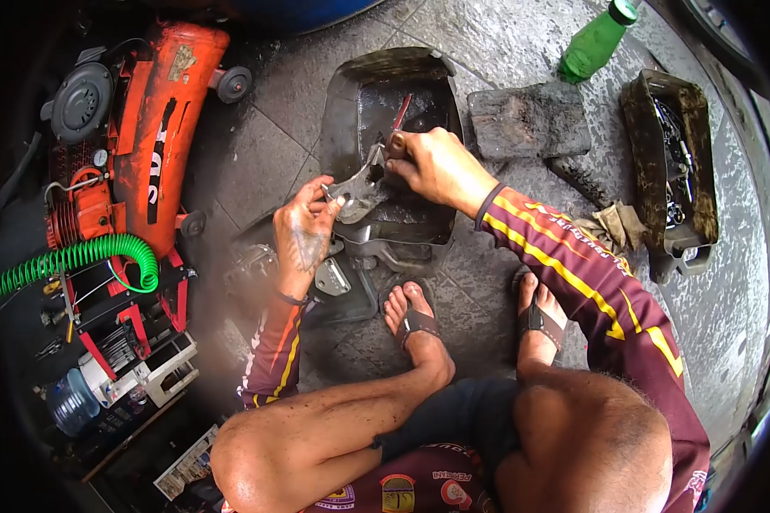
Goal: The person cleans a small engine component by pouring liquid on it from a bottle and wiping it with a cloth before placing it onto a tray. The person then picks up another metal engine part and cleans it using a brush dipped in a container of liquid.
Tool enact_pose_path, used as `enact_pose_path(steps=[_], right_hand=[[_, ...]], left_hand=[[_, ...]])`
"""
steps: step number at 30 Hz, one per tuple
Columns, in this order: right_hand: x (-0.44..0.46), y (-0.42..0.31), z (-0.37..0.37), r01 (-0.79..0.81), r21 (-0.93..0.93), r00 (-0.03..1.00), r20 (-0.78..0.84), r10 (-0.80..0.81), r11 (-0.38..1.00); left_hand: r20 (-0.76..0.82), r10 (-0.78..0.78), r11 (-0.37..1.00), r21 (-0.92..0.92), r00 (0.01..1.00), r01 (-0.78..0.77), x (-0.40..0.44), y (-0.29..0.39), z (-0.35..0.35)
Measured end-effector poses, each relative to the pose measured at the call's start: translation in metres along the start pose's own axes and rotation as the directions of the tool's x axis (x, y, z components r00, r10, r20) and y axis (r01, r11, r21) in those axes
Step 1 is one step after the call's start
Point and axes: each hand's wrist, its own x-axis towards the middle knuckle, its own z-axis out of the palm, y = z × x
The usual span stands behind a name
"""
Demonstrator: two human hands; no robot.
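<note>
My left hand point(306, 227) pinches the near-left end of a grey metal part point(357, 205), which has an irregular, plate-like shape with an opening. My right hand point(441, 167) is closed at the part's far right edge, on a slim tool with a red handle point(401, 112). The handle points away from me; its working end is hard to make out. Both hands are above a dirty open pan point(340, 111) with dark, wet-looking contents.
A blackened block point(529, 121) lies right of the pan, near a dark brush-like piece point(577, 179) and a crumpled rag point(616, 227). Farther right, a second container point(703, 154) holds metal parts. A green bottle point(597, 44) stands behind. An orange compressor point(175, 111) with green coiled hose point(77, 261) is left.
</note>
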Motion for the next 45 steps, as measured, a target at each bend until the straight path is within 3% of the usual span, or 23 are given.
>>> enact_pose_path(steps=[2,4,6,8,10,12,14,16,18,20,21,24,26,28,30,32,34,36,40,42,43,45], right_hand=[[-0.002,-0.014,0.000,0.098,0.028,0.987,-0.127,-0.093,0.995],[-0.003,-0.028,-0.002,0.054,0.198,0.999,-0.004,-0.054,0.979],[-0.002,-0.017,0.004,0.130,0.099,0.991,-0.032,-0.127,0.987],[0.000,-0.008,-0.004,0.041,-0.038,0.998,-0.045,-0.042,0.998],[0.004,-0.014,-0.012,0.008,-0.018,0.999,-0.052,-0.009,1.000],[0.004,-0.021,-0.017,0.088,0.086,0.962,-0.268,-0.062,0.992],[0.004,-0.008,-0.014,0.083,0.083,0.955,-0.292,-0.055,0.993],[0.005,0.009,-0.014,-0.008,-0.183,0.986,-0.168,-0.023,0.983],[0.005,0.005,-0.020,0.026,-0.147,0.974,-0.218,-0.058,0.989],[0.003,-0.015,-0.021,0.064,0.145,0.976,-0.217,-0.032,0.987],[0.002,-0.016,-0.014,0.089,0.205,0.984,-0.170,-0.054,0.975],[0.000,-0.012,-0.008,0.054,0.100,0.993,-0.110,-0.043,0.994],[0.005,-0.019,-0.021,0.039,-0.077,0.980,-0.193,-0.053,0.996],[0.012,-0.017,-0.024,0.140,-0.042,0.950,-0.276,-0.146,0.989],[0.008,-0.014,-0.015,0.115,-0.152,0.978,-0.156,-0.139,0.982],[0.002,-0.016,-0.011,0.112,-0.280,0.993,0.064,-0.098,0.953],[-0.001,-0.009,-0.008,0.118,-0.191,0.986,-0.090,-0.138,0.974],[0.004,-0.023,-0.015,0.184,0.039,0.969,-0.175,-0.175,0.982],[0.000,-0.018,-0.004,0.133,0.183,0.987,-0.109,-0.114,0.974],[0.003,-0.016,-0.018,0.069,0.063,0.992,-0.109,-0.062,0.996],[0.004,-0.025,-0.029,0.023,0.092,0.997,-0.079,-0.016,0.995],[0.000,-0.037,-0.028,0.090,0.212,0.993,-0.090,-0.073,0.973]], left_hand=[[-0.001,-0.043,0.999,-0.010,0.999,0.043,0.000,0.003,0.002],[-0.011,-0.012,0.998,-0.055,1.000,0.012,-0.002,0.003,0.002],[-0.017,0.005,0.999,-0.054,1.000,-0.006,0.000,0.001,0.001],[0.016,0.008,0.999,0.034,1.000,-0.009,-0.003,0.003,-0.001],[-0.024,-0.015,1.000,-0.009,1.000,0.015,-0.002,0.005,0.000],[-0.062,-0.008,1.000,-0.010,0.998,0.008,-0.001,0.006,-0.005],[-0.063,-0.009,1.000,0.008,0.998,0.009,0.001,0.008,-0.010],[0.001,0.004,0.995,0.098,1.000,-0.004,0.001,0.011,-0.013],[-0.004,0.010,0.993,0.115,1.000,-0.009,0.002,0.008,-0.013],[0.026,-0.013,0.989,0.150,1.000,0.009,-0.002,0.009,-0.013],[0.026,-0.022,0.990,0.143,0.999,0.018,0.000,0.005,-0.012],[0.035,-0.058,0.983,0.179,0.998,0.051,0.001,0.012,-0.015],[0.010,-0.023,0.982,0.186,1.000,0.021,-0.003,0.003,-0.015],[0.006,-0.024,0.989,0.144,1.000,0.023,-0.002,0.000,-0.016],[-0.003,-0.008,0.991,0.133,1.000,0.008,-0.002,0.004,-0.016],[-0.017,0.009,0.992,0.126,1.000,-0.007,-0.001,0.009,-0.018],[-0.033,0.025,0.991,0.136,0.999,-0.020,0.001,0.010,-0.018],[-0.038,0.035,0.988,0.150,0.999,-0.029,-0.005,0.011,-0.020],[0.004,0.081,0.975,0.208,0.997,-0.080,-0.008,0.020,-0.017],[0.001,0.088,0.976,0.200,0.996,-0.086,-0.011,0.014,-0.015],[0.017,0.094,0.971,0.221,0.995,-0.096,-0.012,0.013,-0.015],[0.020,0.111,0.968,0.225,0.994,-0.112,-0.017,0.016,-0.015]])
